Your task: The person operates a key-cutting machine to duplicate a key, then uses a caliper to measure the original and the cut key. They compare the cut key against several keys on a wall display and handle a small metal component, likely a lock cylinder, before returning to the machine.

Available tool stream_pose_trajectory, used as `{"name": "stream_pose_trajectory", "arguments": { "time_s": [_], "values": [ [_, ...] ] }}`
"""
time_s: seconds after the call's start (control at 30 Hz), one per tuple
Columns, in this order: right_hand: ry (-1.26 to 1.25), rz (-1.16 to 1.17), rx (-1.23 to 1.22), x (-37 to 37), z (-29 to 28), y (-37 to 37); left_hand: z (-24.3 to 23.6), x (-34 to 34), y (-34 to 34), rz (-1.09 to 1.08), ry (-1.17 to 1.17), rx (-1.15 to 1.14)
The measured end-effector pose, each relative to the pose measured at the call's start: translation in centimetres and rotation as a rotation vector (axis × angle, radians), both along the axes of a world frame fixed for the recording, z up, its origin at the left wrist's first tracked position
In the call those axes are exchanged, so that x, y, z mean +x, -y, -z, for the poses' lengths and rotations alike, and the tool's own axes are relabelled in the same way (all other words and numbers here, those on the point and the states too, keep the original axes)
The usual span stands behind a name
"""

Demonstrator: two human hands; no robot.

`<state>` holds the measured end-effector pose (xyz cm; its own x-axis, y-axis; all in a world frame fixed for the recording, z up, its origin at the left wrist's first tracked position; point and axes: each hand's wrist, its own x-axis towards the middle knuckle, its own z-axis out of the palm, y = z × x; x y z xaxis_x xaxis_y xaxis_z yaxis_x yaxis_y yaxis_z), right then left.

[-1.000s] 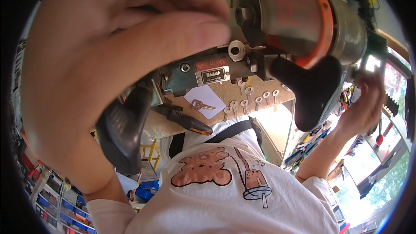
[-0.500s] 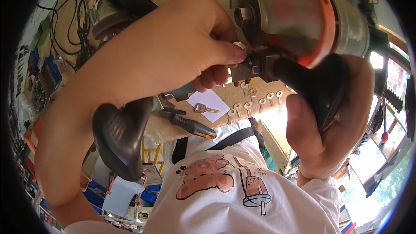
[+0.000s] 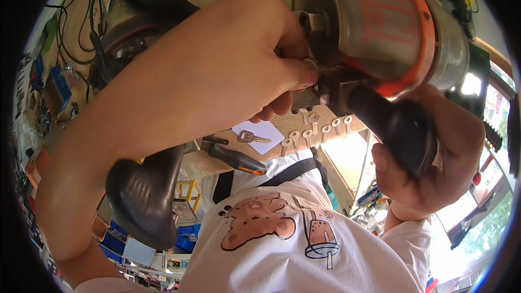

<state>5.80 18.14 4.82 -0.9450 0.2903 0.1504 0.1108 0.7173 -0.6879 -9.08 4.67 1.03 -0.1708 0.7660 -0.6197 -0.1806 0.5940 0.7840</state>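
The person's left hand [image 3: 258,49] pinched what looked like a key [image 3: 310,62] at the clamp [image 3: 345,90], fingertips nearly together, while the right hand [image 3: 456,144] curled round the black knob [image 3: 410,133]: seemingly a clamping step, calling for a steady key during tightening.

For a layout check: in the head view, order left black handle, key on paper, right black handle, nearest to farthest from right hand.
1. Right black handle, in right hand.
2. Key, on white paper, centre.
3. Left black handle, at left.
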Motion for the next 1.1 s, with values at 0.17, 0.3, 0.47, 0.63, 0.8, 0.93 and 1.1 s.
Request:
{"name": "stream_pose_trajectory", "arguments": {
  "time_s": [0.17,0.3,0.47,0.63,0.8,0.93,1.1],
  "values": [
    [-0.006,-0.104,0.082,0.2,-0.4,-0.9,-0.7,1.1,-0.2,-0.128,-0.025,-0.014],
    [0.146,-0.305,0.143,-0.7,-3.0,-4.1,0.0,0.6,0.1,-0.066,0.009,-0.008],
    [-0.045,-0.656,0.076,-3.0,-2.2,-2.5,0.6,0.7,0.2,-0.075,-0.02,0.095],
    [0.109,-0.736,0.175,-5.2,-2.7,-1.3,0.5,0.7,0.5,-0.126,0.088,-0.001],
    [-0.027,-0.499,0.226,-4.8,-2.0,0.0,0.0,0.4,0.3,-0.086,0.103,-0.029],
    [-0.128,-0.572,0.273,-5.2,-1.9,-1.2,-1.2,-0.4,0.1,-0.073,0.073,-0.043],
    [-0.069,-0.57,0.412,-4.2,-3.0,-2.2,-1.8,-0.5,-0.3,-0.049,0.026,-0.091]
  ]
}}
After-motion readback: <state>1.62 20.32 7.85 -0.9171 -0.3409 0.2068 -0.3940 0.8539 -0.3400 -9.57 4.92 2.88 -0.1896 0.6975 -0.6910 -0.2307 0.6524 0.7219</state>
